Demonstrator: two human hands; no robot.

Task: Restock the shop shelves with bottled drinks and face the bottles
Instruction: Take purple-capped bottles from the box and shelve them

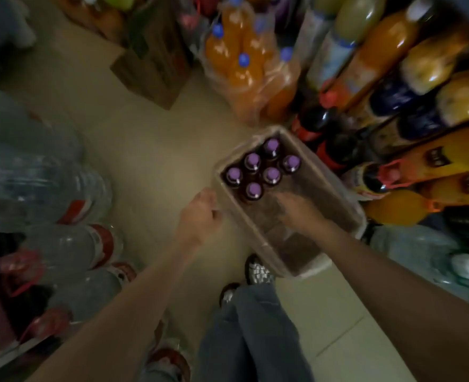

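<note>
Left hand point(200, 213) grips the tray point(338, 199) rim; right hand point(296, 210), grasp unclear, reaches inside; six bottles point(255, 172) upright at tray's far end.

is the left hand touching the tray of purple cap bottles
Touching. The head view shows the left hand with its fingers curled over the plastic-wrapped near-left edge of the tray, no gap showing between them.

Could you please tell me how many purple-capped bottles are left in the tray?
6, clustered at the far end of the tray: purple-capped bottles at. None looks hidden.
</note>
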